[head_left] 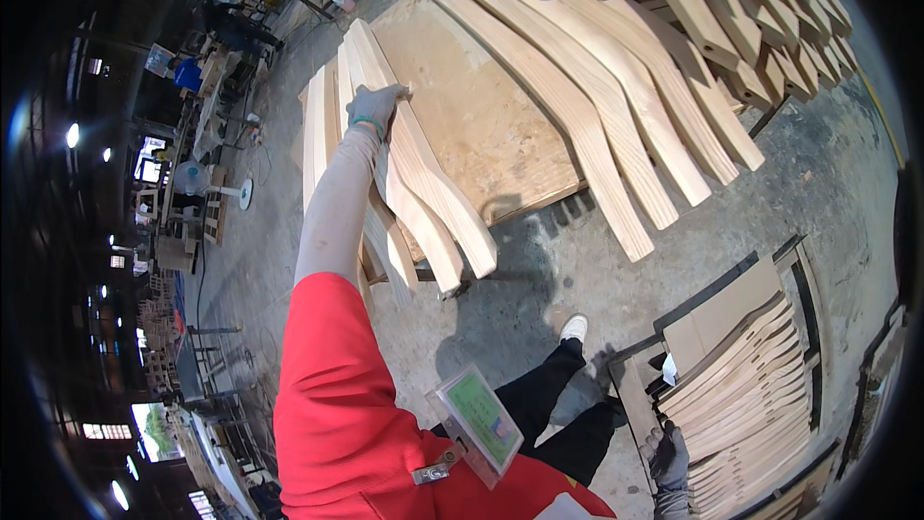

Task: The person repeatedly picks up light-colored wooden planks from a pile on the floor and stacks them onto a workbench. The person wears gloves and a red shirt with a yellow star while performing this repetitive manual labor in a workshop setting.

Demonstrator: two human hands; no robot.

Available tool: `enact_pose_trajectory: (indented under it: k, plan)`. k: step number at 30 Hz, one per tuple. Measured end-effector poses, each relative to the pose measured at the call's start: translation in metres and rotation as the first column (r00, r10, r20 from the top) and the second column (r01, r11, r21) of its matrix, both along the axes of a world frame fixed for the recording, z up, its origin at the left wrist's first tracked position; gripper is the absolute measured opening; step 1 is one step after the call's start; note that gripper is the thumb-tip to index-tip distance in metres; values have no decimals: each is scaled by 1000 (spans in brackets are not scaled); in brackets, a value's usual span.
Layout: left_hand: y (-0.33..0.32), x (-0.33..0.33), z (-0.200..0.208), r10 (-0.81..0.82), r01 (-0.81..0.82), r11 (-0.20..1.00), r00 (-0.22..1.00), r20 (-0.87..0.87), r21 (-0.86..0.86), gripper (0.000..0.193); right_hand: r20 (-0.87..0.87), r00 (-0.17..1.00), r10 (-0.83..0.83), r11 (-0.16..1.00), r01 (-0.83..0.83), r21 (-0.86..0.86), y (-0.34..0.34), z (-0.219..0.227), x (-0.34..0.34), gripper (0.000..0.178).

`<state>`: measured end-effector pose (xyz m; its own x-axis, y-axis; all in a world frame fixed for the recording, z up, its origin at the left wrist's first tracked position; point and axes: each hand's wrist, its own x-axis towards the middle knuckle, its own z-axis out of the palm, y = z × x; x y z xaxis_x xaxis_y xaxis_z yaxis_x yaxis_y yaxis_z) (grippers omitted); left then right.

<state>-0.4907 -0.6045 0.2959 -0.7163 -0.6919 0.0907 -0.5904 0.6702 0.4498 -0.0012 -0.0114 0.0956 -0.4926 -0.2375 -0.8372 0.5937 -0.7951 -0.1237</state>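
My left hand (377, 106), in a grey glove, reaches across the worktable (472, 96) with its fingers bent over a pale curved wooden leg (423, 159). Several similar legs lie side by side under and beside this hand, their bent ends jutting past the table's near edge. Low on the right, my right hand (666, 457) is also gloved and curled closed, with something dark at the fingers that I cannot make out. It is beside a stack of thin curved wooden slats (741, 395).
More curved legs (597, 87) lie in a row on the table's right side, overhanging the near edge. A high pile of wooden parts (741, 19) stands at the far right. Cardboard (722, 313) lies by the slats. A white fan (192, 178) stands left on the concrete floor.
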Motion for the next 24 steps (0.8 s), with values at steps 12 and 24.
enact_pose_trajectory:
  k: [12,24]
  plan:
    - [-2,-9,-14,-380,774,213,628,679,-597,30,-82,963,-258,964,262,37,-7,-37,17,22]
    - [168,160,-26,-672,754,425,633,384,-501,75,215,946,-244,946,184,266,31,-124,133,47]
